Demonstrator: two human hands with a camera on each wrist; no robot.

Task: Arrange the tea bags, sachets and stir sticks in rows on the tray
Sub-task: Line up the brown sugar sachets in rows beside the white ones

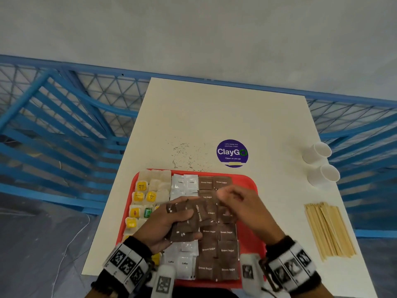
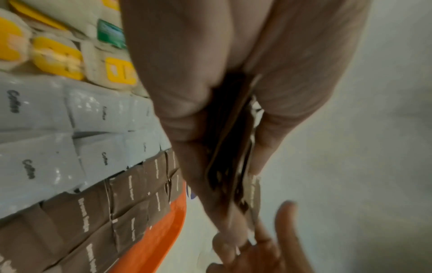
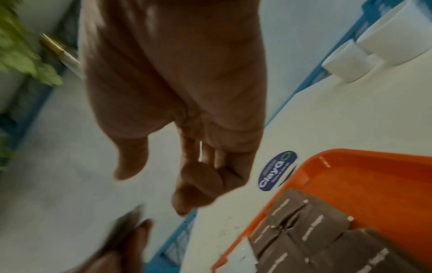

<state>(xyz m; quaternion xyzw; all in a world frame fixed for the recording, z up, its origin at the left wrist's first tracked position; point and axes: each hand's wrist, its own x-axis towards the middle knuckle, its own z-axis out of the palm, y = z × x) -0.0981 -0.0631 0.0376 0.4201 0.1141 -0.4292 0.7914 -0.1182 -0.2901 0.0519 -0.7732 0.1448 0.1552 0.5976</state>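
Note:
On the red tray (image 1: 254,182), tea bags (image 1: 141,196) fill the left columns, white coffee sachets (image 1: 184,183) the middle, and brown sugar sachets (image 1: 217,250) the right. My left hand (image 1: 187,218) hovers over the tray's middle and grips a fanned stack of brown sugar sachets (image 1: 193,214). In the left wrist view the stack (image 2: 229,147) sits pinched between thumb and fingers. My right hand (image 1: 227,195) hangs just right of the stack with curled fingers. In the right wrist view, that hand (image 3: 187,184) holds nothing I can make out. Wooden stir sticks (image 1: 330,231) lie on the table right of the tray.
Two white paper cups (image 1: 320,151) lie tipped at the table's right edge. A purple round sticker (image 1: 232,153) and scattered dark grains (image 1: 184,153) mark the tabletop beyond the tray. Blue metal railing (image 1: 64,117) surrounds the table. The tray's right strip (image 3: 374,175) is bare.

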